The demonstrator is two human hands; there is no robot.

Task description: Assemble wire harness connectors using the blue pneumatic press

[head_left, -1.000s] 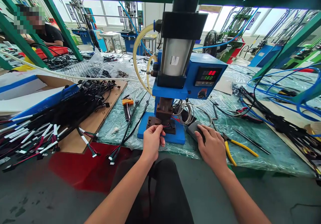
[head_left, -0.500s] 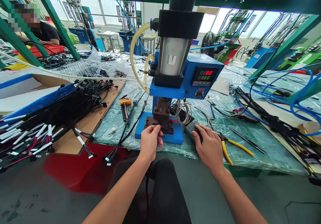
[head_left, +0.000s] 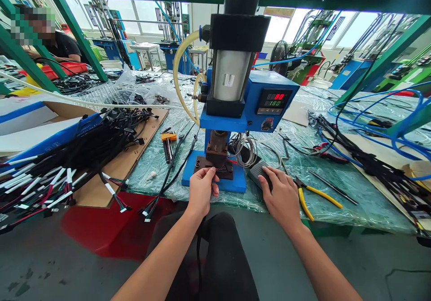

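A blue pneumatic press (head_left: pixel 235 99) with a red and green digital readout stands on the bench before me. My left hand (head_left: pixel 201 191) is closed in a pinch on a thin bundle of coloured wires (head_left: pixel 222 169), holding them at the dark die block (head_left: pixel 215 164) under the ram. My right hand (head_left: pixel 282 197) lies flat with fingers spread on a grey pedal switch (head_left: pixel 258 171) to the right of the press base.
Yellow-handled pliers (head_left: pixel 313 195) lie right of my right hand. A heap of black cable harnesses (head_left: pixel 77 157) covers cardboard at left. Blue hoses (head_left: pixel 380 117) and more cables crowd the right. Another person (head_left: pixel 54 45) sits at the far left. Green frame posts flank the bench.
The view has shifted slightly, so the press sits a bit further left. Both hands keep their places at the die block and on the pedal switch.
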